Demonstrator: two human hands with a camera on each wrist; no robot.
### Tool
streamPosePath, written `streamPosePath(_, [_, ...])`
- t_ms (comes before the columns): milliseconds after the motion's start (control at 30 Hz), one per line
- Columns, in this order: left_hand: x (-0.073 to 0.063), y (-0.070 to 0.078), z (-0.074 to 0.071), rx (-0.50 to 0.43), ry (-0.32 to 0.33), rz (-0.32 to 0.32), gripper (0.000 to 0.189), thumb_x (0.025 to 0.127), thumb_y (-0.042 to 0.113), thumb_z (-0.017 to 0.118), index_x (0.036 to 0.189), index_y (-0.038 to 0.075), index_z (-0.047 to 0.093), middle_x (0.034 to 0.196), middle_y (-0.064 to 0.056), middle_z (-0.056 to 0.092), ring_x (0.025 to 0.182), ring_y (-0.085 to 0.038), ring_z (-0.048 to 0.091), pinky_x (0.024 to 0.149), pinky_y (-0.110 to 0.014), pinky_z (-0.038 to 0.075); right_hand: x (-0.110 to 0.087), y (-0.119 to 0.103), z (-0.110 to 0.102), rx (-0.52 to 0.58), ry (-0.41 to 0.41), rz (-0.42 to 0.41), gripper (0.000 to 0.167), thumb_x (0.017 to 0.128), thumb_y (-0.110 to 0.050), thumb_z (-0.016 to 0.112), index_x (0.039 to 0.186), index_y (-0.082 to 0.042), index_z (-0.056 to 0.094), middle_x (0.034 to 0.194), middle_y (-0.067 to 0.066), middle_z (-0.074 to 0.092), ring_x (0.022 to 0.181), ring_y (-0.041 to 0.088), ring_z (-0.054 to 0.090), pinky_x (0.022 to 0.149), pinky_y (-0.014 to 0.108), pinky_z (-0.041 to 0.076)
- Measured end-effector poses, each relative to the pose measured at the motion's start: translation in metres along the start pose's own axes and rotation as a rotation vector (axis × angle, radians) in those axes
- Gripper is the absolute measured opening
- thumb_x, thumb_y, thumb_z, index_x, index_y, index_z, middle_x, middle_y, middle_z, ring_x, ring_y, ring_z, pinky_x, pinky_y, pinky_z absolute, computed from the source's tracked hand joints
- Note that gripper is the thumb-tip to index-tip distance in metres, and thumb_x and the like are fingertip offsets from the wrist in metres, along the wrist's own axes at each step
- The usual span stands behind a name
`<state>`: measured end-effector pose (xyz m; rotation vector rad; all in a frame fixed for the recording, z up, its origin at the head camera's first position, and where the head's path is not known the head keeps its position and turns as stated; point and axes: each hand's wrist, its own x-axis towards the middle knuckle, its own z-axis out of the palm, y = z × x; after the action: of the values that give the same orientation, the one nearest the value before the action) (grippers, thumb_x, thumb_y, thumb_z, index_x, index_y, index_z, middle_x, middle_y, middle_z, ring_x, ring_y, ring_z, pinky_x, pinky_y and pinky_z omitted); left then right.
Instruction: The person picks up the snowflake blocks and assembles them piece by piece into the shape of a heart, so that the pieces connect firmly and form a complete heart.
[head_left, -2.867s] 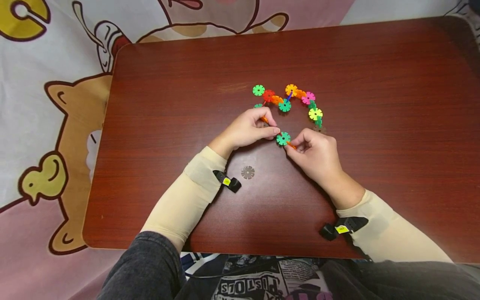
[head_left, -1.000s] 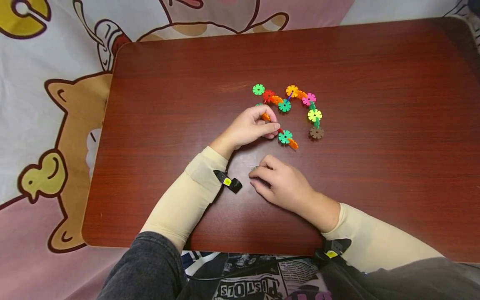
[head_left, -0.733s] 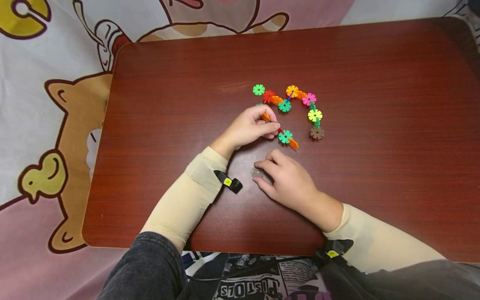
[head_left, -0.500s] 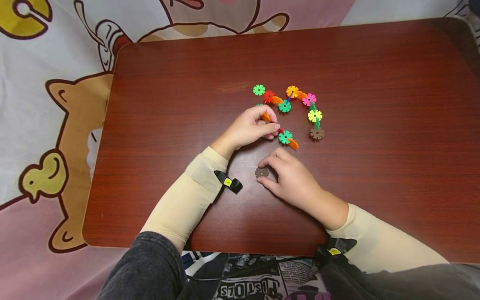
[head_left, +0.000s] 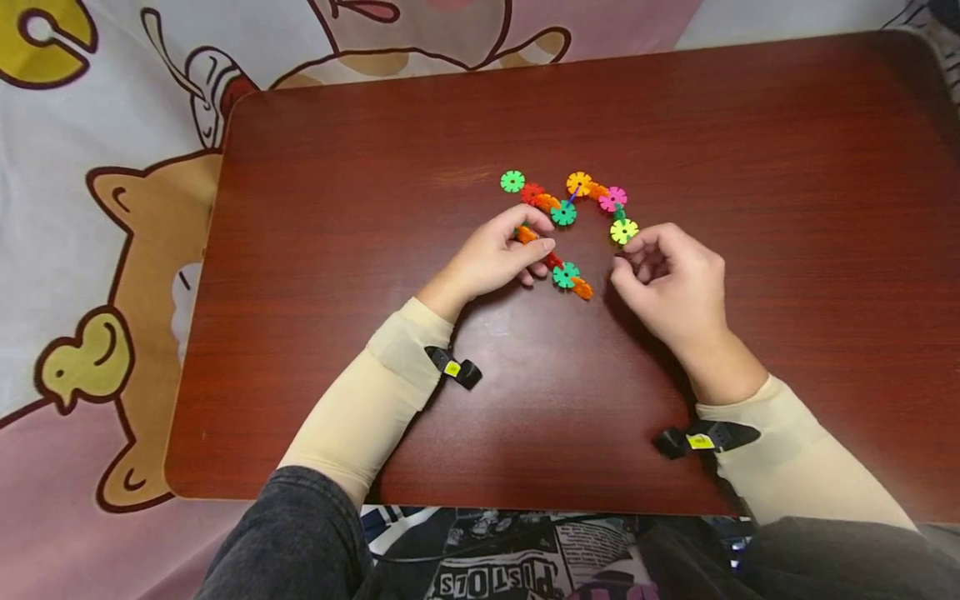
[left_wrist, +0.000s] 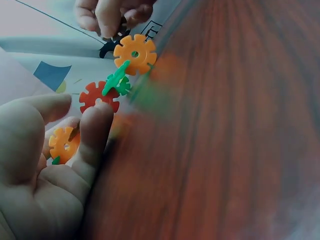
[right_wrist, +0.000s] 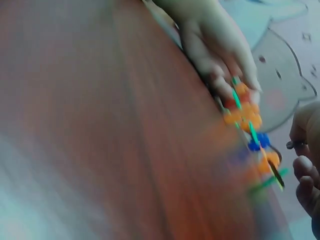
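A chain of interlocking notched plastic discs lies bent on the table, with a yellow disc (head_left: 623, 232), a pink disc (head_left: 612, 199) and a teal disc (head_left: 566, 275) along it. My left hand (head_left: 498, 254) curls loosely round the chain's left side, by an orange disc (left_wrist: 64, 145) and a red disc (left_wrist: 90, 97). Beside the yellow disc, my right hand (head_left: 678, 287) pinches a small dark brown disc (right_wrist: 295, 145), mostly covered by the fingers. In the right wrist view that disc appears apart from the chain. The chain's brown end disc is hidden in the head view.
The brown table (head_left: 360, 208) has rounded corners. A cartoon-printed cloth (head_left: 150, 333) borders its left and far sides. Both wrists carry black straps, the left strap (head_left: 453, 367) and the right strap (head_left: 705, 438).
My right hand set off from the orange chain end, took up the loose brown disc nearer the body, and moved right and away to the yellow disc. The left hand has barely moved.
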<state>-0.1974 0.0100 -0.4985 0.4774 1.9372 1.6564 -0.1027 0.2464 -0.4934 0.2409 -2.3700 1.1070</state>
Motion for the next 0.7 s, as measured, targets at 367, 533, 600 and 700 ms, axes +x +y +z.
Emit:
streamPosePath(367, [-0.002,0.004,0.003,0.255,0.092,-0.012,0.02,0.103,0.023,0.073,0.121,0.017,0.069,0.073,-0.007,0.07,0.056,-0.024,0.065,0.058,-0.034,0.055,-0.007,0.012,-0.009,0.168,-0.11,0.118,0.022,0.08,0.008,0.086,0.099,0.002,0.075,0.08,0.009,0.074,0.067,-0.004,0.061,0.064,0.009,0.049])
streamPosePath(533, [-0.005,0.01,-0.003,0.422,0.08,0.006,0.029,0.104,0.031,0.07,0.132,0.023,0.073,0.112,0.0,0.071,0.06,-0.014,0.07,0.08,-0.03,0.054,-0.019,0.004,-0.011,0.255,-0.262,0.205,0.02,0.084,0.009,0.084,0.101,0.0,0.077,0.078,0.007,0.075,0.064,0.0,0.067,0.059,0.013,0.053])
streamPosePath(600, [-0.008,0.016,-0.006,0.492,0.065,-0.005,0.034,0.106,0.037,0.066,0.137,0.025,0.071,0.111,0.0,0.072,0.076,-0.008,0.07,0.088,-0.03,0.05,-0.022,0.001,-0.009,0.296,-0.313,0.266,0.019,0.086,0.008,0.081,0.103,0.001,0.075,0.078,0.009,0.076,0.063,0.004,0.07,0.059,0.016,0.056])
streamPosePath(700, [-0.016,0.027,-0.012,0.655,0.065,-0.054,0.042,0.109,0.047,0.057,0.146,0.03,0.067,0.109,-0.001,0.072,0.112,-0.008,0.061,0.095,-0.034,0.048,-0.021,-0.003,-0.007,0.353,-0.373,0.354,0.016,0.09,0.005,0.079,0.105,0.003,0.073,0.081,0.014,0.075,0.063,0.009,0.073,0.061,0.021,0.059])
